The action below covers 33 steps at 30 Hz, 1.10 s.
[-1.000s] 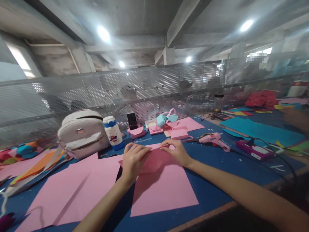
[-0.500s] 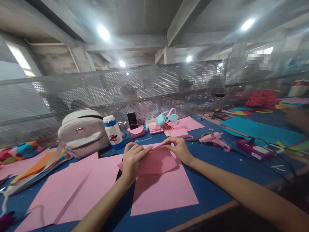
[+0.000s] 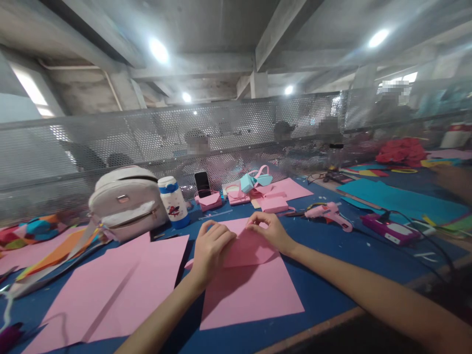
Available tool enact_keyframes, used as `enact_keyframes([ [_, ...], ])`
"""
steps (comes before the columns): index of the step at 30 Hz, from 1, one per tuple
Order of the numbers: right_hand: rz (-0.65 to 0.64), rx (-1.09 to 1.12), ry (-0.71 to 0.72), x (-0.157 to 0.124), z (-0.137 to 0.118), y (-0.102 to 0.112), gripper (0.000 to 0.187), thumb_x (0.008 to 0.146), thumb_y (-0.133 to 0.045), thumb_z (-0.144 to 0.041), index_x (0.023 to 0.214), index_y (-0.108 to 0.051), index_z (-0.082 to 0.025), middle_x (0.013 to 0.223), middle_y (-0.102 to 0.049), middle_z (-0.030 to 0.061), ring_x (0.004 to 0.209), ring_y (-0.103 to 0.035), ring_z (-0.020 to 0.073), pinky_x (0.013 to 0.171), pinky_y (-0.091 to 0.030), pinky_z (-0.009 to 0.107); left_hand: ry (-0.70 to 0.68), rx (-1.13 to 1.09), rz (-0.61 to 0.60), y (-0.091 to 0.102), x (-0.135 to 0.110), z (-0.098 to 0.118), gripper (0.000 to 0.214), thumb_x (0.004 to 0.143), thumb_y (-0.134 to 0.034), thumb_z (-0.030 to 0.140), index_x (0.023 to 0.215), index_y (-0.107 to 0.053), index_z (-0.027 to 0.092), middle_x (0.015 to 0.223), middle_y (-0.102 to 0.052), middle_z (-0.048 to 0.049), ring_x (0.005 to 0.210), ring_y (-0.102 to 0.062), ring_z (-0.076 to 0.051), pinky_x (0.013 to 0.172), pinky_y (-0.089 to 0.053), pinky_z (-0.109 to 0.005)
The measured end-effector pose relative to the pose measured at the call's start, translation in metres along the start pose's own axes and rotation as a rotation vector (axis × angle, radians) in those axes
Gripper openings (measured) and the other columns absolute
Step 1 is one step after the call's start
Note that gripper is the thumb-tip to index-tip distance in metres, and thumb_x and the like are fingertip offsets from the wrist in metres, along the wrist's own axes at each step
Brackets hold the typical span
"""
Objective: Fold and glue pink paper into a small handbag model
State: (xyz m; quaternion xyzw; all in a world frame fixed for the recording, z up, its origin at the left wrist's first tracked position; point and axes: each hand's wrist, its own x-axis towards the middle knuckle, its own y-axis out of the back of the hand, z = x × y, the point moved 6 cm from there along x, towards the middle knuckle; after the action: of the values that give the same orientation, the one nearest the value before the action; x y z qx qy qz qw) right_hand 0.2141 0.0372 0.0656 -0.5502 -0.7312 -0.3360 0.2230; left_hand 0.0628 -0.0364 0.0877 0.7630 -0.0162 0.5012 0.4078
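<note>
A pink paper sheet [image 3: 250, 290] lies on the blue table [image 3: 332, 275] in front of me, its far part folded back toward me into a flap [image 3: 248, 248]. My left hand [image 3: 211, 248] rests on the left side of the flap with fingers curled down onto it. My right hand [image 3: 269, 231] pinches the flap's far edge between thumb and fingers. Both hands press the fold against the sheet.
More pink sheets [image 3: 110, 290] lie to the left. Behind stand a white backpack [image 3: 125, 201], a white bottle [image 3: 173, 202], a phone [image 3: 201, 184] and small pink paper bags [image 3: 273, 203]. A pink glue gun [image 3: 328, 214] and a purple device [image 3: 389, 229] with cables lie right. Perforated metal screen at back.
The folded flap has shifted slightly right and toward me; my left hand followed it to the right, fingers more curled. My right hand stays pinching the far edge.
</note>
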Motion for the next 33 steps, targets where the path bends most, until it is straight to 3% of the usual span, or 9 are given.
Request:
enact_keyframes([
  [4,-0.064,-0.016,0.093,-0.003,-0.01,-0.006,0.028,0.083,-0.071,-0.048,0.087,-0.069,-0.021,0.084,-0.071,0.0033,0.078,-0.063,0.019,0.073,-0.048,0.03,-0.062,0.08,-0.041,-0.003,0.0,0.007,0.032,0.101,-0.037,0.018,0.078,-0.059,0.02,0.072,-0.062,-0.002,0.068,-0.053,-0.018,0.084,-0.039,-0.036],
  [12,-0.155,-0.071,0.215,-0.006,-0.016,-0.011,0.019,0.089,-0.067,-0.039,0.079,-0.07,-0.023,0.079,-0.071,0.0024,0.079,-0.059,0.0201,0.078,-0.044,0.034,-0.136,0.183,-0.099,-0.01,-0.003,0.009,0.027,0.098,-0.04,0.013,0.083,-0.061,0.021,0.078,-0.065,-0.0034,0.072,-0.055,-0.02,0.088,-0.037,-0.037],
  [20,-0.062,-0.064,0.152,0.002,-0.006,-0.002,0.032,0.093,-0.059,-0.046,0.074,-0.064,-0.021,0.076,-0.064,0.0034,0.076,-0.057,0.0197,0.073,-0.044,0.034,-0.105,0.214,-0.097,-0.01,-0.001,0.003,0.026,0.096,-0.041,0.009,0.081,-0.059,0.02,0.078,-0.065,-0.0036,0.073,-0.054,-0.02,0.088,-0.038,-0.039],
  [28,0.057,-0.033,0.03,0.011,0.007,0.018,0.025,0.094,-0.056,-0.038,0.076,-0.06,-0.021,0.075,-0.061,0.0008,0.075,-0.058,0.0176,0.071,-0.044,0.03,-0.039,0.176,-0.097,-0.007,-0.001,-0.004,0.028,0.099,-0.038,0.011,0.08,-0.056,0.02,0.075,-0.062,-0.0018,0.071,-0.053,-0.019,0.087,-0.039,-0.037],
  [33,-0.005,-0.003,-0.002,0.008,0.011,0.008,0.016,0.09,-0.063,-0.036,0.093,-0.065,-0.021,0.09,-0.067,0.0021,0.081,-0.061,0.0175,0.072,-0.044,0.028,0.005,0.132,-0.069,-0.007,-0.004,-0.011,0.027,0.1,-0.038,0.016,0.082,-0.057,0.02,0.075,-0.062,-0.0024,0.074,-0.054,-0.02,0.087,-0.039,-0.037],
])
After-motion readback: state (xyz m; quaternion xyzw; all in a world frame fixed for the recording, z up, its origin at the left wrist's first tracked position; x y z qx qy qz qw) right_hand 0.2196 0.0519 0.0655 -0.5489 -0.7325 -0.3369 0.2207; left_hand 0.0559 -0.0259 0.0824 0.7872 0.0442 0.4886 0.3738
